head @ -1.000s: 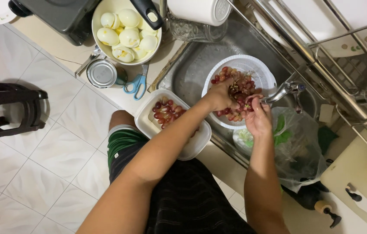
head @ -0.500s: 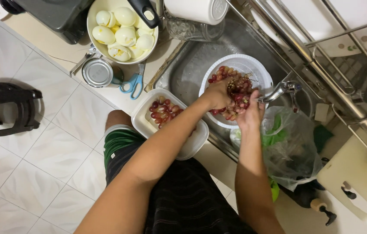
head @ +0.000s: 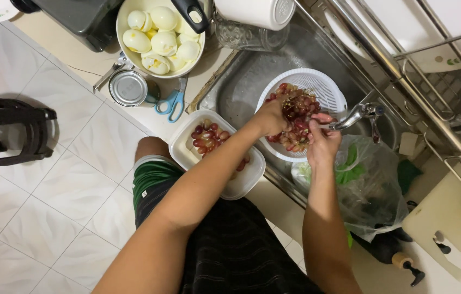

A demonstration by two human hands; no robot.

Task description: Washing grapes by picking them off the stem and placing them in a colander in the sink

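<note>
Both hands in white colander in sink. Left hand and right hand: each grip closed on red grapes. More grapes in white tub on desk beside.

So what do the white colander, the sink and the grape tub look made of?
Colander: matte white plastic, judging by its moulded slotted wall. Sink: brushed stainless steel, grey with a dull sheen. Tub: white, probably thin plastic with rounded corners, though foam can't be excluded.
</note>
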